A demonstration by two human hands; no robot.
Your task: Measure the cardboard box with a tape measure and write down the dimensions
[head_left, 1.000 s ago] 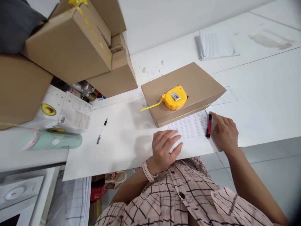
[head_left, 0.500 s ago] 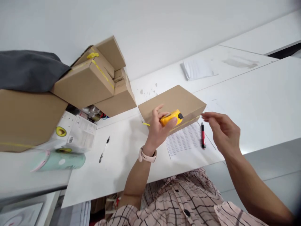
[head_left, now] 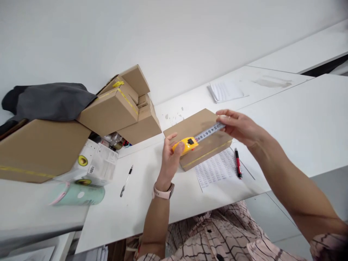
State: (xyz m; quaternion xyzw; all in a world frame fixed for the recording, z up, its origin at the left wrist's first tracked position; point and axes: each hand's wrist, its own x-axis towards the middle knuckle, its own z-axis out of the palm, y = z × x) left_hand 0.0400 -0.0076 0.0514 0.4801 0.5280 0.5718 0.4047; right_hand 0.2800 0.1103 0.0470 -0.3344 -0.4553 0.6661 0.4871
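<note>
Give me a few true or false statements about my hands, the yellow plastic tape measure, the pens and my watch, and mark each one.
1. The left hand grips the yellow plastic tape measure. True.
2. The tape measure is fully wound in. False: its silver numbered blade extends from the case toward the other hand.
3. The right hand holds the red-and-black pen. False: it holds the blade's end; the pen lies untouched.
4. The slim pen with a clear barrel and black grip lies left of the brown cardboard box. True.
5. The watch with a pale pink strap is on the right wrist. False: it is on the left wrist.
</note>
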